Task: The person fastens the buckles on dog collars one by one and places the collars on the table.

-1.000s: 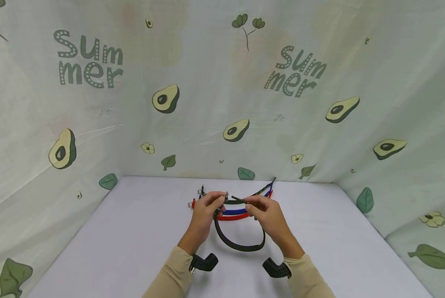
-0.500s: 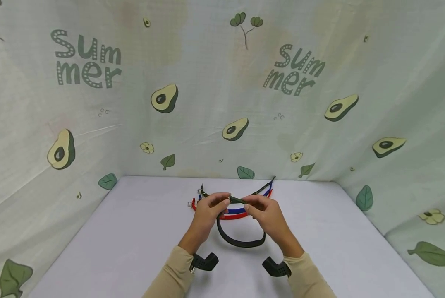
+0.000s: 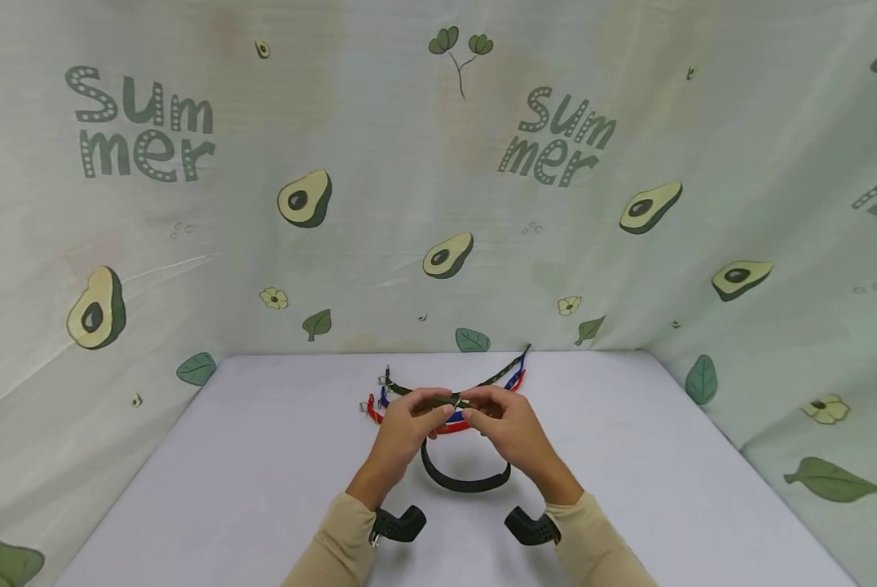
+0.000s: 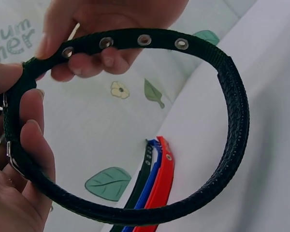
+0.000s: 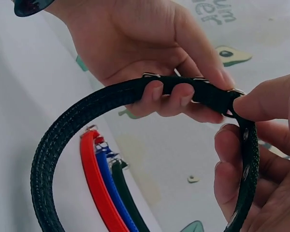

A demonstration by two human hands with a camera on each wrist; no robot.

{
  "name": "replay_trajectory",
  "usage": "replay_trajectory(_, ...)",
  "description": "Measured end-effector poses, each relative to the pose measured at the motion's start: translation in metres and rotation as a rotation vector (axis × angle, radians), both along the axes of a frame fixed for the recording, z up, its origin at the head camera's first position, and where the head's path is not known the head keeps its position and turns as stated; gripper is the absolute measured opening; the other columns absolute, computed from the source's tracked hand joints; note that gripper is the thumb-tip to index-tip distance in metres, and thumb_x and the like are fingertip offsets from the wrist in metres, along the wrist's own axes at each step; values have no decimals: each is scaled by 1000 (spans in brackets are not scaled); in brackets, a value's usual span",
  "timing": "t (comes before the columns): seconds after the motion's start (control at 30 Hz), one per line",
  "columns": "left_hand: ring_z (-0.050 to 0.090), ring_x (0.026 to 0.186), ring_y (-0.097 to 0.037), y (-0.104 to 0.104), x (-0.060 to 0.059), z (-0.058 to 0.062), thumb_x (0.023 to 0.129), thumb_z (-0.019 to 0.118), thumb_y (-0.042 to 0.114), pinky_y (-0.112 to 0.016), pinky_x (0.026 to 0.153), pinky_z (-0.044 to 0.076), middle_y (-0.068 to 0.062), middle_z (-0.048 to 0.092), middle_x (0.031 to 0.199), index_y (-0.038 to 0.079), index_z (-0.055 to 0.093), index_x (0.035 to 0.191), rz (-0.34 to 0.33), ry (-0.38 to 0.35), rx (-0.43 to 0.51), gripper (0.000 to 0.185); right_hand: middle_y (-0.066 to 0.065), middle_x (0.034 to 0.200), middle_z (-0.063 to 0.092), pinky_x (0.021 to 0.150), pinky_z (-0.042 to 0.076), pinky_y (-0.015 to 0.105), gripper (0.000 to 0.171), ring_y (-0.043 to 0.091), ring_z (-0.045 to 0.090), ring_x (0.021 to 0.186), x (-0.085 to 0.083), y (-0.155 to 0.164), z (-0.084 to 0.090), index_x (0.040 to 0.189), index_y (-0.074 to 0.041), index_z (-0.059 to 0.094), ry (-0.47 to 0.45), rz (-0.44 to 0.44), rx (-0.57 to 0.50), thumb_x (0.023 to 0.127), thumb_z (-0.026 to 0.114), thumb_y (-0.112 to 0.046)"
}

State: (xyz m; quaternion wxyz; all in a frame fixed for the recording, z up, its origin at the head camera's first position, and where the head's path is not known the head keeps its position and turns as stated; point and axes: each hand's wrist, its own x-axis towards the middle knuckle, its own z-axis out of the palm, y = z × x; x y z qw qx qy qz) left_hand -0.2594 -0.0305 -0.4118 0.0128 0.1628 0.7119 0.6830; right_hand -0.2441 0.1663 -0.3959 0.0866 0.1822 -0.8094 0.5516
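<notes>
Both hands hold up a dark green dog collar (image 4: 237, 111), bent into a hanging loop above the table. My left hand (image 3: 409, 428) grips its buckle end, fingers curled around the strap beside the metal buckle (image 5: 237, 92). With thumb and fingers, my right hand (image 3: 508, 424) pinches the other end, which has a row of metal eyelets (image 4: 144, 40). That end is at the buckle, where the thumbs and fingertips nearly meet. Fingers partly hide the strap's tip.
Behind the hands, a red collar (image 5: 99, 179), a blue collar (image 5: 116, 188) and another dark green collar (image 5: 128, 193) lie side by side on the white table (image 3: 262, 489). A printed cloth (image 3: 380, 122) hangs behind and beside the table.
My hands have come closer together. The collar's eyelet end, earlier apart from the buckle, has moved left to meet it. The head view has turned slightly right.
</notes>
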Motion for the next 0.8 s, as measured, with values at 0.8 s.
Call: replay_trajectory(0.8,62,79,-21,16,10,0,103,59,21,-26,73,53,-12,62,108,0,58,126,26,44,145,31,10,92,67,68,54,32,25,22,62,75,-1,-3,-6,110,-7,68,-58,34,-51,97,68,-28)
